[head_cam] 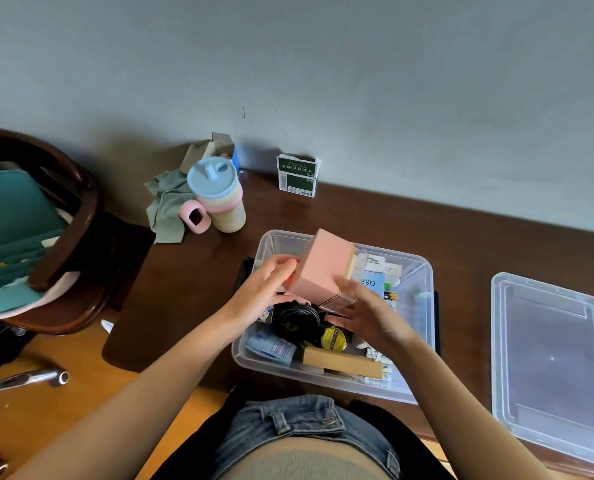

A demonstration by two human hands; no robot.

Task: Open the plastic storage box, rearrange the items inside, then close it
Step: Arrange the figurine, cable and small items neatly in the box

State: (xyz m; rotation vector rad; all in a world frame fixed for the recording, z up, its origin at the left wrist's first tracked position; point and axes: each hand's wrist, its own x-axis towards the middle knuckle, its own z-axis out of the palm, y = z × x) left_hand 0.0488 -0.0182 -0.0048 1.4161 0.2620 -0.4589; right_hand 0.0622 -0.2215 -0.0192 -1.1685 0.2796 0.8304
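The clear plastic storage box [423, 282] stands open on the dark wooden desk, its lid [552, 362] lying flat to the right. Both hands hold a pink carton [320, 268] tilted above the box. My left hand [264, 289] grips its left side; my right hand [368, 313] holds its lower right corner. Inside lie a black coiled item [295, 322], a yellow round tin [333, 338], a blue packet [271, 348], a tan wooden block [340, 363] and a blue card [370, 282] among small packets.
A pastel cup with a blue lid [216, 199] and a green cloth [167, 206] stand at the back left. A green and white carton [297, 176] leans against the wall. A dark wooden chair [63, 244] with teal fabric sits at left.
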